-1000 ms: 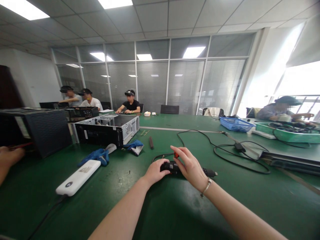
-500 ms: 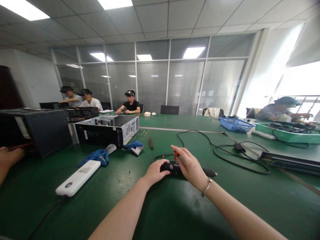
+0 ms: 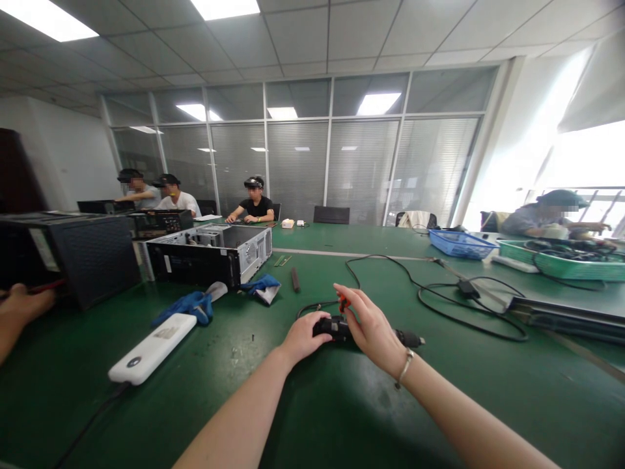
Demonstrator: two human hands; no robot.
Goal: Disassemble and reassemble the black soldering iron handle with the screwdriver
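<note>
Tool point(image 3: 336, 327): clamped at its left end by left hand point(image 3: 303, 335), on green table point(image 3: 336, 410).
Red handle point(image 3: 344, 302): pinched in right hand point(image 3: 372, 326), just above tool.
Gloves point(image 3: 188, 305): blue, well left, beside white bar point(image 3: 153, 350).
PC case point(image 3: 195, 262): uncovered, behind gloves.

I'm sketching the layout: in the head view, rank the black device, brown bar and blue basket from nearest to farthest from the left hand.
1. Black device: in the left hand's grip.
2. Brown bar: straight ahead, beyond the hand.
3. Blue basket: far off, ahead and right.
</note>
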